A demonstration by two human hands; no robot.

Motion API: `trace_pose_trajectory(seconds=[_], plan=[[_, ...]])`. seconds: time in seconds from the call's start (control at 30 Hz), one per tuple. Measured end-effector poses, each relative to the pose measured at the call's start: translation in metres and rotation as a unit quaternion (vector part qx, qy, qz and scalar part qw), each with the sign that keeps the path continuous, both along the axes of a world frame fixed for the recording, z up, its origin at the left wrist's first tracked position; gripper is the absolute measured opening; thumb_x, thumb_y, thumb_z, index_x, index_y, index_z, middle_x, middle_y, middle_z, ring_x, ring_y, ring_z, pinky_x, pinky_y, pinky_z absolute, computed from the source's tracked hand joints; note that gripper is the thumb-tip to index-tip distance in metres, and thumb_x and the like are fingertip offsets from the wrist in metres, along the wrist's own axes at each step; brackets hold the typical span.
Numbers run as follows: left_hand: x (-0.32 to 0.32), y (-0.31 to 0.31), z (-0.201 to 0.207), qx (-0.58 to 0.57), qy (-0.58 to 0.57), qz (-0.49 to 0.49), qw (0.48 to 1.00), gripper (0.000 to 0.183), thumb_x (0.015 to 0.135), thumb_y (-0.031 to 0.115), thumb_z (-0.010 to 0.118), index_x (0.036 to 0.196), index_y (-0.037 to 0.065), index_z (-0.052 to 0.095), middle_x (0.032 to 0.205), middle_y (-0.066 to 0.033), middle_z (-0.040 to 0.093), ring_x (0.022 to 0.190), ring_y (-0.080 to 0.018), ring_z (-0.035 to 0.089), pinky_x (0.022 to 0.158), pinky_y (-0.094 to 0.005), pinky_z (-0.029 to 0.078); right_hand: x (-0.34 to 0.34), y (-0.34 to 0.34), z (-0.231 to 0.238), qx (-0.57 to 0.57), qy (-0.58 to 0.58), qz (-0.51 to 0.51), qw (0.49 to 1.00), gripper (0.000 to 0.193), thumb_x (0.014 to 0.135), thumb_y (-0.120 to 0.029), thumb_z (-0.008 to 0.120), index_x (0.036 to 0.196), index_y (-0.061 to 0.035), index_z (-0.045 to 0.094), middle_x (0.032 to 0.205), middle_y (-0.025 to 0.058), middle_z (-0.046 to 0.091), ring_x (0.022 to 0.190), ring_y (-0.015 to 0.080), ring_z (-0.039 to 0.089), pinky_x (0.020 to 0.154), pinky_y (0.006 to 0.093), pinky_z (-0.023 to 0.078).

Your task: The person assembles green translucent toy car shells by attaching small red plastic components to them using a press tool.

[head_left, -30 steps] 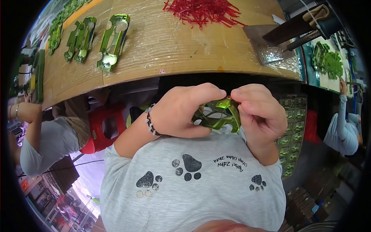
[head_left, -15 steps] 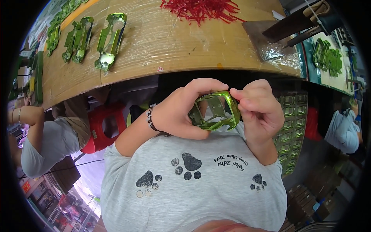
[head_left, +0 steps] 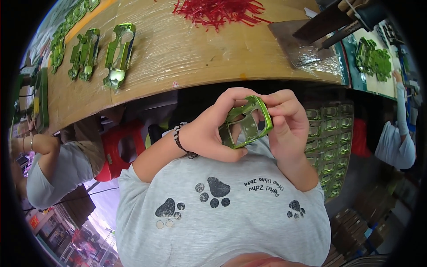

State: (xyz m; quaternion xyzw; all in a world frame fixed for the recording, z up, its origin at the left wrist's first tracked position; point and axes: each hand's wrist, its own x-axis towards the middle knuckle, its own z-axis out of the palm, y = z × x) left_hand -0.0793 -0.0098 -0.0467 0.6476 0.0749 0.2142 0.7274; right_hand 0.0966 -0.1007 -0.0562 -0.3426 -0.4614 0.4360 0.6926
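In front of my chest, my left hand (head_left: 209, 127) grips a shiny green toy car body (head_left: 267, 126), an open shell with window holes. Its thumb lies along the near side and its fingers curl over the far side. My right hand (head_left: 288, 122) is closed at the shell's upper right edge, thumb and bent fingertips pressed against it. Whether a small scrap sits between those fingertips is hidden. Beyond, on the table, lie more green car bodies: a single one (head_left: 119, 55) and a pair (head_left: 83, 55) to its left.
A heap of red plastic strips (head_left: 218, 11) lies on the brown tabletop (head_left: 178, 58). A dark metal fixture (head_left: 324, 26) stands at the far right. A tray of green shells (head_left: 329, 147) is below the table, right. Co-workers sit left and right; a red stool (head_left: 118, 147) stands left.
The car body has tilted and turned in my left hand, its right end rising. My right hand has shifted slightly left, with its fingers closer around the edge. The view has shifted a little.
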Motion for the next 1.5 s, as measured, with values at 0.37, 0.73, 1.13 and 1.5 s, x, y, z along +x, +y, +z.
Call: trace_pose_trajectory(seconds=[0.37,0.73,1.13,1.5], plan=[[0.060,0.000,0.027,-0.173,0.135,0.042,0.975,0.083,0.076,0.018,0.078,0.141,0.004,0.027,0.122,-0.0110,0.051,0.104,-0.0132,0.053,0.085,-0.0273,0.048,0.026,-0.010,0.003,-0.081,-0.100,-0.039,0.991,0.115,0.056,-0.012,0.091,0.145,-0.0048,0.017,0.138,0.0123,0.039,0.119,0.0221,0.051,0.088,0.0322,0.047],[0.109,0.029,0.046,-0.369,0.043,-0.025,0.928,0.047,0.097,0.019,0.038,0.139,-0.002,0.039,0.125,-0.0121,0.057,0.102,-0.0161,0.061,0.090,-0.0307,0.048,0.066,0.007,0.006,-0.085,0.154,-0.091,0.980,0.094,0.073,-0.029,0.082,0.143,0.0029,0.026,0.134,0.0162,0.047,0.118,0.0285,0.056,0.095,0.0423,0.052],[0.115,0.029,0.044,-0.302,-0.012,0.011,0.953,0.062,0.084,-0.004,0.041,0.146,-0.005,0.031,0.136,-0.0142,0.051,0.117,-0.0172,0.056,0.092,-0.0265,0.048,0.075,0.019,0.018,-0.051,0.259,0.000,0.965,0.087,0.076,-0.037,0.080,0.140,-0.0001,0.033,0.128,0.0156,0.053,0.112,0.0265,0.060,0.092,0.0412,0.054],[0.110,0.028,0.046,-0.339,-0.072,-0.004,0.938,0.059,0.093,0.006,0.048,0.148,-0.001,0.028,0.130,-0.0109,0.053,0.113,-0.0185,0.059,0.094,-0.0321,0.051,0.059,0.018,0.046,-0.077,0.287,-0.030,0.954,0.079,0.079,-0.038,0.078,0.136,-0.0020,0.037,0.125,0.0117,0.055,0.110,0.0207,0.060,0.090,0.0363,0.055]])
